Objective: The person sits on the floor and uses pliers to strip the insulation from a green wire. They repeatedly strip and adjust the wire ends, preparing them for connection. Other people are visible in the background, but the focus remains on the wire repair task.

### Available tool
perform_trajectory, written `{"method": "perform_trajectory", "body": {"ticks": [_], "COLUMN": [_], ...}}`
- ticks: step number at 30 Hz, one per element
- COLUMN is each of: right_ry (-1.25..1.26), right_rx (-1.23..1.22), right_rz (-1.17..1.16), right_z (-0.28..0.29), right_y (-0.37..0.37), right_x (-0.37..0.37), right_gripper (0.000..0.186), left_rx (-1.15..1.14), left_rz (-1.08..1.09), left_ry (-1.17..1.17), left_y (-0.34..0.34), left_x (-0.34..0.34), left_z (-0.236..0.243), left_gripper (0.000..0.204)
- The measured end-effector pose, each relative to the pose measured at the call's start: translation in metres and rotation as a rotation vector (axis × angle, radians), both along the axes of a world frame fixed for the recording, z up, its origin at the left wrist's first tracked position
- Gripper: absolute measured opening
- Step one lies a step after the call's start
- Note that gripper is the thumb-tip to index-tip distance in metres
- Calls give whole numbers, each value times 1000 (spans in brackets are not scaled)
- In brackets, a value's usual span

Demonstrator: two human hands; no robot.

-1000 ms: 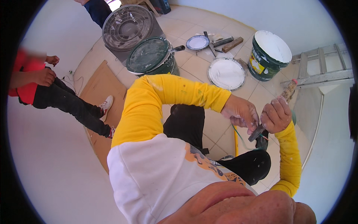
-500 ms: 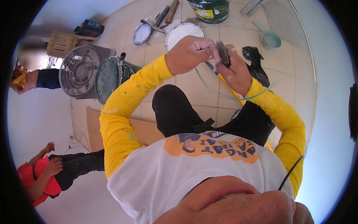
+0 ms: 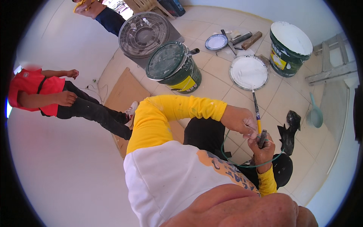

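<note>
My left hand (image 3: 240, 122) is closed in a pinch at chest height. A thin green cord (image 3: 245, 166) runs from behind its fingers, loops down and comes up to my right hand. My right hand (image 3: 263, 154) grips a short, dark grey flat-sided tool (image 3: 262, 138); its exact kind does not show. The two hands are close together, fingertips nearly meeting. Behind them a yellow pole (image 3: 259, 125) with a dark upper section reaches to a white, paint-covered round lid (image 3: 248, 72) on the tiles. Part of the pole is hidden by my hands.
A closed green bucket (image 3: 174, 68) and an open bucket of white paint (image 3: 291, 45) stand ahead. Nearby are a fan (image 3: 144, 34), a small plate (image 3: 216, 42), hand tools (image 3: 241, 38), a dipper (image 3: 314, 115), black plastic (image 3: 289, 132) and a ladder (image 3: 332, 72). A person in red (image 3: 41, 89) is at left.
The view has swung left, so the floor things appear further right. My hands appear lower and closer to my body. The grey tool stays in my right hand.
</note>
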State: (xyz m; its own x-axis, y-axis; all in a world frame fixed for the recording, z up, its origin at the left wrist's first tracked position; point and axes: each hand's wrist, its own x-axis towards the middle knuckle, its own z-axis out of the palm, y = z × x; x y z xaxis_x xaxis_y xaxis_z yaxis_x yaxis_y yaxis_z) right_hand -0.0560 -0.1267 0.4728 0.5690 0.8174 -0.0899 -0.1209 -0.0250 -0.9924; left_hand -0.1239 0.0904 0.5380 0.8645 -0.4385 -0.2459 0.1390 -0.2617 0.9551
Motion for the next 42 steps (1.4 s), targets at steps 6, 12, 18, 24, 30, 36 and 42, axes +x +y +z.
{"method": "perform_trajectory", "body": {"ticks": [6,12,18,24,30,36,42], "right_ry": [40,80,431,541,537,466,493], "right_rx": [155,244,274,121,162,76,34], "right_rz": [25,-133,-147,-160,-263,-244,-10], "right_z": [3,7,15,2,-1,7,-17], "right_y": [-9,-4,-8,-8,-2,0,-11], "right_x": [8,15,12,2,2,-1,-21], "right_gripper": [44,32,15,16,17,17,25], "left_rx": [-998,-711,-291,-897,-1735,-1636,-1407], "left_rz": [57,26,-116,172,505,718,946], "left_ry": [456,533,520,-3,114,108,351], "left_y": [-18,3,37,-10,-69,-79,-73], "left_x": [-18,-12,-19,-43,2,-3,-37], "left_z": [-54,-50,-43,-71,-66,-78,-76], "left_gripper": [27,32,32,46,60,44,28]}}
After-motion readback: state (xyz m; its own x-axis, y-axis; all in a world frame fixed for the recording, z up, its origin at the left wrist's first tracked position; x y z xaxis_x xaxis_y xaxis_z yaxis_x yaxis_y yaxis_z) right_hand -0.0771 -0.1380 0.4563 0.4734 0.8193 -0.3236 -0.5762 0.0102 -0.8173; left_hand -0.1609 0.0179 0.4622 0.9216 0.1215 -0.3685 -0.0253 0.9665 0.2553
